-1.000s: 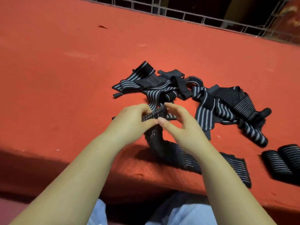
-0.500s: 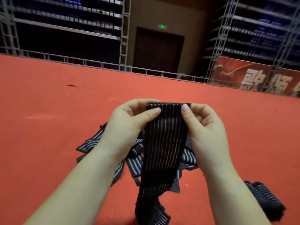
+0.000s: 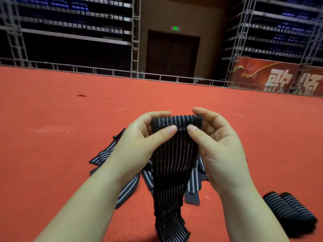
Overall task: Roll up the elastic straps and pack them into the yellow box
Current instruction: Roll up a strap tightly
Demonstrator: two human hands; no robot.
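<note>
Above the red carpet, left hand [image 3: 139, 145] and right hand [image 3: 218, 145] pinch the elastic strap's [image 3: 174, 163] rolled top end; loosened thumbs could let the elastic spring open.

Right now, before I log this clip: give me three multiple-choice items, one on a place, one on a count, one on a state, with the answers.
1. Where do the finished rolls lie?
A. lower right, on the red carpet
B. on the loose pile
C. in a box

2. How many finished rolls show?
A. none
B. two
C. five

3. How is the held strap?
A. fully rolled
B. flat on the carpet
C. top edge pinched, the rest hanging

Answers:
1 A: the finished rolls rest on the red carpet, apart from the loose pile.
2 B: two lie side by side.
3 C: the left hand and right hand pinch the held strap.
</note>
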